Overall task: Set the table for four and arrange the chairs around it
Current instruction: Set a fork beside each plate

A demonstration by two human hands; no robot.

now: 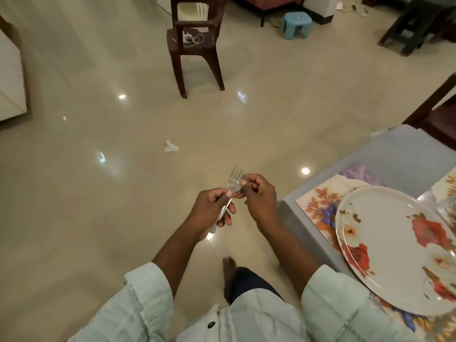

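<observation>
My left hand (212, 211) grips a small bunch of steel forks (233, 180) by their handles, tines pointing up and away. Just to its right, my right hand (257, 197) pinches one fork near its head. Both hands are over the floor, left of the table's corner (404, 154). On the table a floral plate (394, 248) lies on a floral placemat (318, 201). A brown plastic chair (197, 43) stands on the floor ahead, apart from the table.
A dark wooden chair (436, 112) stands at the table's far side. A blue stool (297, 24) and a dark stool (414, 28) are at the back. A crumpled white paper (170, 147) lies on the glossy floor. My bare foot (230, 270) is below the hands.
</observation>
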